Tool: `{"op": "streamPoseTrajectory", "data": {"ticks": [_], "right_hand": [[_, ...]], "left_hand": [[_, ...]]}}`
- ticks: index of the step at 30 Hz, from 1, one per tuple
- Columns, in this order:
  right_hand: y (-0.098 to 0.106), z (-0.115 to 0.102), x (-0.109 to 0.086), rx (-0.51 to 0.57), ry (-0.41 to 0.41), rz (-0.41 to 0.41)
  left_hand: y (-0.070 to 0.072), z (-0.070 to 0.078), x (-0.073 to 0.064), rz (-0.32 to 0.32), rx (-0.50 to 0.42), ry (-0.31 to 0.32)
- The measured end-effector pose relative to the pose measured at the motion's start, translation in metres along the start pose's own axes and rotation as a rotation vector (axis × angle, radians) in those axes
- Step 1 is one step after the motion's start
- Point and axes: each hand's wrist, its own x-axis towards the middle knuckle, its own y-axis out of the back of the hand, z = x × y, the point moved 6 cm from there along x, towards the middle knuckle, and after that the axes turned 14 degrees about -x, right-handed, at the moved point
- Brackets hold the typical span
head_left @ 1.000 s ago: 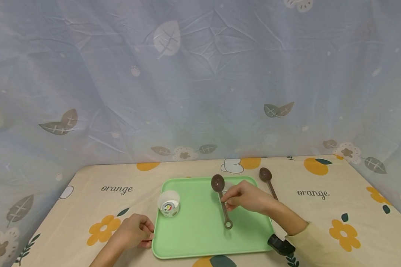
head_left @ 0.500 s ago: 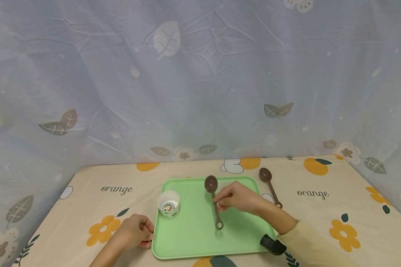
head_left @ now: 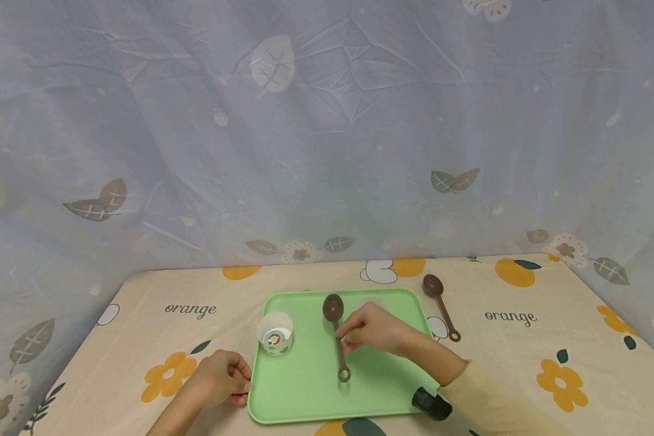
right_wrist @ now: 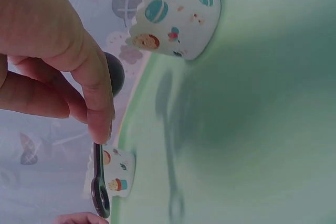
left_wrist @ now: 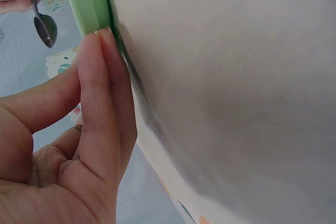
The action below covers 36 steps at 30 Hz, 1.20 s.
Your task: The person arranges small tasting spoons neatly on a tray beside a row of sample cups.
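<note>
My right hand (head_left: 373,330) pinches the handle of a brown spoon (head_left: 333,309) over the green tray (head_left: 305,387). Its bowl points to the back, and its shadow falls on the tray in the right wrist view. My left hand (head_left: 220,378) grips the tray's left rim with its fingertips; the left wrist view shows these fingers (left_wrist: 97,93) at the green edge. A white paper baking cup (head_left: 275,333) stands on the tray at the left. Another printed cup (right_wrist: 176,17), mostly hidden behind my right hand in the head view, stands toward the tray's back right.
A second brown spoon (head_left: 441,309) lies on the patterned tablecloth (head_left: 501,363), right of the tray. Behind the table hangs a pale blue cloth (head_left: 327,151). A black strap device (head_left: 432,404) sits at my right sleeve.
My right hand has carried the spoon leftward and slightly nearer over the tray, toward the left cup. The other spoon's handle is now uncovered. My left hand stays at the rim.
</note>
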Motion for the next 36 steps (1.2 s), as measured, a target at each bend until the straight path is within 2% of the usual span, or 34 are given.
{"op": "streamPoseTrajectory", "data": {"ticks": [23,36], "right_hand": [[-0.023,0.004,0.012,0.011,-0.071,0.018],[-0.033,0.011,0.017,0.007,-0.114,-0.007]], "left_hand": [[0.0,-0.001,0.0,0.004,-0.031,0.003],[0.001,0.0,0.0,0.0,-0.021,0.004]]}}
